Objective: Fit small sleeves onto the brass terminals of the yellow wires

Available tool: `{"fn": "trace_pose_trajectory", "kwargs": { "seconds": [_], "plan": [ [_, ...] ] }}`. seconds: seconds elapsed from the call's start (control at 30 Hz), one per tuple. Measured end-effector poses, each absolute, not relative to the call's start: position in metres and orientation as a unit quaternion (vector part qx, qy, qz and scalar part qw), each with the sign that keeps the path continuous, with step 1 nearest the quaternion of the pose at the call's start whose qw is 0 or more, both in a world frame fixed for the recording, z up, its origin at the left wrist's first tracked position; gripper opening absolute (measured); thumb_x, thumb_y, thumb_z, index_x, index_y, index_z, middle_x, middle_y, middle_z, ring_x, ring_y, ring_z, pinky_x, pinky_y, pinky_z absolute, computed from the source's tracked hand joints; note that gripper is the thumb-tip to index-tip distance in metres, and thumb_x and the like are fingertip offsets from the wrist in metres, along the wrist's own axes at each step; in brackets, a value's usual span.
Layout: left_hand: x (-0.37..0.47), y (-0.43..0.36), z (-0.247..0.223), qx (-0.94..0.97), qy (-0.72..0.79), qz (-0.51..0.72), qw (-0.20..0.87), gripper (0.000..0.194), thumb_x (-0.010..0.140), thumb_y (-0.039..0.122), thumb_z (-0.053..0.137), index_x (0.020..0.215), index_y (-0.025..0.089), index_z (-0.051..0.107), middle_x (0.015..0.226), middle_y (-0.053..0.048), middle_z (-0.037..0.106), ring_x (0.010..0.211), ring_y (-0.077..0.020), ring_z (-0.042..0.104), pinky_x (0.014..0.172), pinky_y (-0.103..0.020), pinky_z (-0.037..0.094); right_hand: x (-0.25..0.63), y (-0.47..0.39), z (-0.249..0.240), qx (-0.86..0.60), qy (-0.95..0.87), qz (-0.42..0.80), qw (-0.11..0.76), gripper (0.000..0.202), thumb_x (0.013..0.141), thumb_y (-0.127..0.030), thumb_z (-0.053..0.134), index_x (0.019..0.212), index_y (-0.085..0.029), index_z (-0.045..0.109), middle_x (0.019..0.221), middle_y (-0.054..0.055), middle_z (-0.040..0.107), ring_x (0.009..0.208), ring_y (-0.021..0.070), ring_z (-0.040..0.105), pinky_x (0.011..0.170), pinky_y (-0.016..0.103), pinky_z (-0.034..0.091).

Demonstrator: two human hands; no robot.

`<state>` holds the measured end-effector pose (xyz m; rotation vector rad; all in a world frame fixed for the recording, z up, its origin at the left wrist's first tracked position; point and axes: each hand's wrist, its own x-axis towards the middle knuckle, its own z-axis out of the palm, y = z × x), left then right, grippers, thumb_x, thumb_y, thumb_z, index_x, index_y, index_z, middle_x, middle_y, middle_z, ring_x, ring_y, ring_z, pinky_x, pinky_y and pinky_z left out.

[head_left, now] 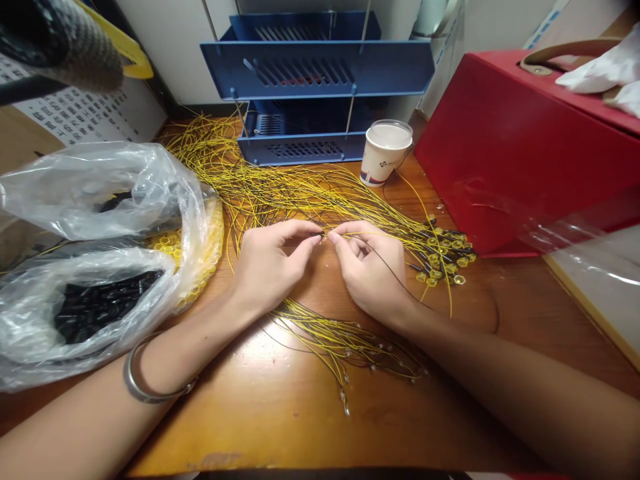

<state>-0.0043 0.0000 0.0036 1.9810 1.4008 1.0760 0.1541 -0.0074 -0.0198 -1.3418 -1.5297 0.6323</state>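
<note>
Twice pinched closed: with left hand, on barely discernible black piece; with right hand, at its three o'clock, on wires.

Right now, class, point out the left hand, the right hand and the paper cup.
Left hand [265, 265], head view: back of the hand.
Right hand [373, 272], head view: middle of the hand.
Paper cup [382, 160], head view: outer side wall.
</note>
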Motion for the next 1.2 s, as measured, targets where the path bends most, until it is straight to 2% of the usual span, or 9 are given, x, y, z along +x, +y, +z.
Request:
{"fn": "trace_pose_trajectory", "kwargs": {
  "seconds": [0.2, 0.37, 0.63, 0.93, 1.2],
  "plan": [
    [-0.0049, -0.0014, 0.0065, 0.750, 0.516, 0.367, 0.194, 0.016, 0.086, 0.025, 0.067, 0.097, 0.020, 0.077, 0.094, -0.004, 0.079, 0.081, -0.0185, 0.073, 0.078, -0.028, 0.055, 0.1541, -0.0089, -0.0217, -0.562, -0.641, 0.226, 0.472, 0.014, 0.090, -0.029, 0.060, 0.087, -0.019, 0.069, 0.052, -0.006, 0.041, 0.047, 0.0084, 0.036, 0.051, 0.026, 0.027],
    [-0.0052, -0.0001, 0.0017, 0.719, 0.512, 0.399, 0.248, 0.016, 0.087, 0.027, 0.067, 0.098, 0.020, 0.077, 0.092, -0.003, 0.079, 0.080, -0.0168, 0.073, 0.080, -0.025, 0.057, 0.1542, -0.0079, -0.0208, -0.552, -0.641, 0.229, 0.482, 0.014, 0.090, -0.029, 0.061, 0.086, -0.018, 0.069, 0.052, -0.007, 0.041, 0.047, 0.0078, 0.034, 0.052, 0.026, 0.028],
    [-0.0034, 0.0029, 0.0048, 0.651, 0.518, 0.427, 0.356, 0.018, 0.082, 0.025, 0.073, 0.095, 0.013, 0.077, 0.094, -0.006, 0.079, 0.083, -0.0164, 0.073, 0.082, -0.024, 0.058, 0.1541, -0.0042, -0.0196, -0.528, -0.633, 0.254, 0.506, 0.013, 0.090, -0.024, 0.060, 0.082, -0.016, 0.065, 0.049, -0.009, 0.036, 0.045, 0.0065, 0.032, 0.052, 0.025, 0.030],
    [-0.0001, 0.0008, 0.0080, 0.627, 0.519, 0.429, 0.391, 0.015, 0.081, 0.023, 0.074, 0.093, 0.014, 0.078, 0.091, -0.006, 0.079, 0.081, -0.0160, 0.074, 0.079, -0.023, 0.059, 0.1533, -0.0045, -0.0187, -0.523, -0.617, 0.269, 0.523, 0.012, 0.090, -0.025, 0.061, 0.084, -0.016, 0.065, 0.052, -0.008, 0.040, 0.045, 0.0069, 0.034, 0.052, 0.026, 0.030],
    [0.0017, -0.0007, 0.0064, 0.600, 0.528, 0.456, 0.391, 0.019, 0.079, 0.024, 0.076, 0.094, 0.012, 0.077, 0.092, -0.007, 0.079, 0.080, -0.0155, 0.075, 0.079, -0.022, 0.060, 0.1520, -0.0051, -0.0151, -0.534, -0.607, 0.278, 0.518, 0.010, 0.084, -0.022, 0.065, 0.081, -0.014, 0.069, 0.052, -0.007, 0.040, 0.046, 0.0068, 0.033, 0.052, 0.026, 0.029]
  ]
}}
